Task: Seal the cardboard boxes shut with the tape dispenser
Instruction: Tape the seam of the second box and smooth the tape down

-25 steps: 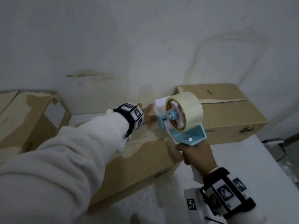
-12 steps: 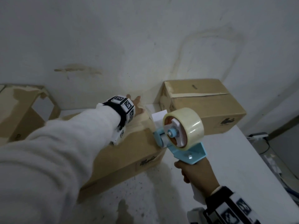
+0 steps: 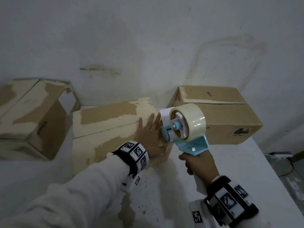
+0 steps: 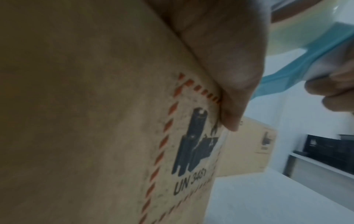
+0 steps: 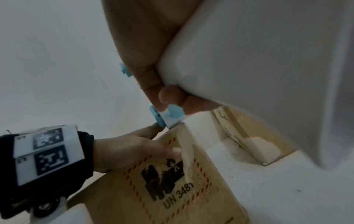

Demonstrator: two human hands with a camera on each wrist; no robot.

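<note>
**Left hand braces middle box, dispenser poised at its near end**

Three cardboard boxes on the white surface (image 3: 230, 170), all against the wall. The middle box (image 3: 107, 125) sits at centre of the head view; the left box (image 3: 32, 116) lies at 9 o'clock from it w/ one flap standing open; the right box (image 3: 222, 122) is at 3 o'clock, flaps down but seam looks untaped, one flap edge lifting slightly.

Left hand (image 3: 148, 132) lies flat on the middle box's top at its right end, fingers (image 3: 140, 124) straight and spread, pointing toward 12 o'clock. Thumb hangs over the top edge and presses the end face beside the UN 3481 hazard label (image 5: 168, 181). It curls round nothing – prob. just pinning the flaps shut and steadying the box so the tape can bite w/o the box sliding.

Right hand (image 3: 199, 163) is wrapped tight round the white handle of the blue tape dispenser (image 3: 185, 129), fingers fully curled, thumb overlapping. The tape roll (image 3: 195, 120) rides on top; the dispenser's front end is at the box's top right corner, just beside the left hand's fingers at their 3 o'clock. Whether tape already touches cardboard: can't tell, the nose is hidden. The placement suggests a strip starting at this end, along the centre seam.
</note>
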